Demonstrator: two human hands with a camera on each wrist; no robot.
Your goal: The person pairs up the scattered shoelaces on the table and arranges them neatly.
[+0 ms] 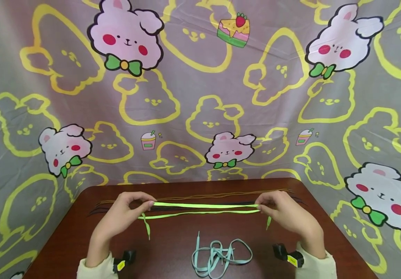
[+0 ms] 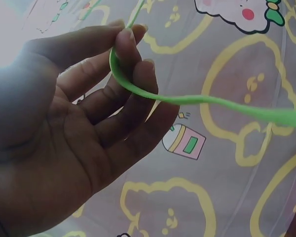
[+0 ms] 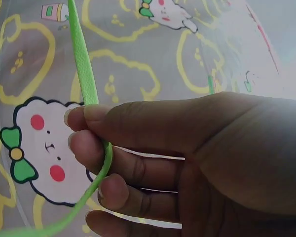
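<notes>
A lime-green shoelace point(image 1: 203, 205) is stretched across in two roughly parallel strands between both hands, the upper one taut. My left hand point(image 1: 125, 213) pinches it between thumb and fingertips; in the left wrist view the lace point(image 2: 202, 99) bends round across the other fingers. At the right, my right hand point(image 1: 285, 213) pinches it between thumb and index finger. From there, in the right wrist view, the lace point(image 3: 82, 64) also curves down past the lower fingers. A short tipped end point(image 1: 147, 226) dangles below the left hand, another end point(image 1: 268, 222) below the right.
A pale blue shoelace point(image 1: 217, 255) lies in loose loops on the brown table point(image 1: 165, 248), nearer the front. Behind the hands, brown laces point(image 1: 200, 195) and dark laces point(image 1: 99, 210) stretch across the tabletop. A patterned cloth point(image 1: 186, 89) hangs round the table's back and sides.
</notes>
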